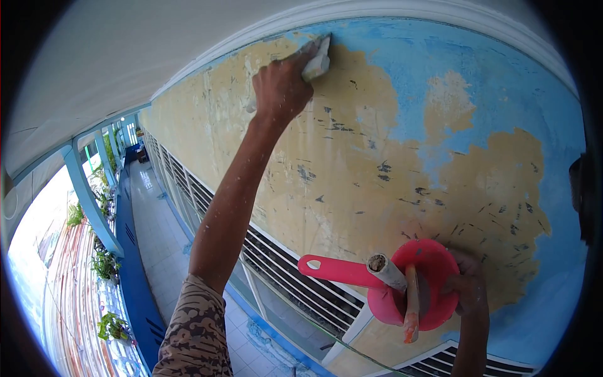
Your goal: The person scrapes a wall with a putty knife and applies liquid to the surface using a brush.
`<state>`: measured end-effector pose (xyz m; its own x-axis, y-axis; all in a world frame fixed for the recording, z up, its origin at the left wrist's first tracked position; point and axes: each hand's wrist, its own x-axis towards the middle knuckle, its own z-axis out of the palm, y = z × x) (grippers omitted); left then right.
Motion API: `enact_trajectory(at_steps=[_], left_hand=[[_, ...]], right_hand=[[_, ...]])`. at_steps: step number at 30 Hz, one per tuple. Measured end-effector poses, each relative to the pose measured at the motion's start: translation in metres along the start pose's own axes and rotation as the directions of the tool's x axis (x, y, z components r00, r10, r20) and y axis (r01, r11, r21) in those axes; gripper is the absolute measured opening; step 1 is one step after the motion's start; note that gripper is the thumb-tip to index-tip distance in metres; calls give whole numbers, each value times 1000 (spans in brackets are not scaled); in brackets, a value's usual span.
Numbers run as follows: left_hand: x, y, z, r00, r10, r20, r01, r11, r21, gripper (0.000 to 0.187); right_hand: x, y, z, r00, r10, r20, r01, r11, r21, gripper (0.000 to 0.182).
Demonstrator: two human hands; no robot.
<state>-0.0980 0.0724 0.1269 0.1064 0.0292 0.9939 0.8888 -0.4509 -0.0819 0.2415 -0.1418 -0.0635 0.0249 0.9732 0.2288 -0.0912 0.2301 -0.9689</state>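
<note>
High on the wall, my left hand [282,88] is closed around a scraper [319,63] crusted with whitish residue. The scraper's edge rests near the top of the wall, where blue paint meets a bare tan patch. Low on the right, my right hand [468,283] grips a pink plastic dipper [443,270] by its bowl, with most of the fingers hidden behind it. The dipper's long handle points left. A whitish tube-shaped handle [386,271] and a wooden handle with orange stains [411,308] stick out of the bowl.
The wall has blue paint [490,63] around a large tan area [352,144] with dark marks. White moulding [377,10] runs along the ceiling edge. Below are louvred windows [295,283]. At left lies a tiled walkway [151,207] with a blue ledge, a post [94,195] and plants [113,327].
</note>
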Motion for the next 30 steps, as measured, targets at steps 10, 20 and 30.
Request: enact_trajectory(at_steps=[10, 20, 30], left_hand=[[-16, -3, -9, 994, 3, 111, -3, 1000, 4, 64], [5, 0, -2, 977, -189, 97, 184, 981, 56, 59], [-15, -2, -6, 979, -166, 115, 165, 986, 21, 62]], right_hand=[[-1, -7, 7, 1000, 0, 12, -1, 1000, 24, 56], [0, 0, -2, 1000, -5, -4, 5, 1000, 2, 58], [-1, -5, 5, 1000, -17, 0, 17, 999, 38, 58]])
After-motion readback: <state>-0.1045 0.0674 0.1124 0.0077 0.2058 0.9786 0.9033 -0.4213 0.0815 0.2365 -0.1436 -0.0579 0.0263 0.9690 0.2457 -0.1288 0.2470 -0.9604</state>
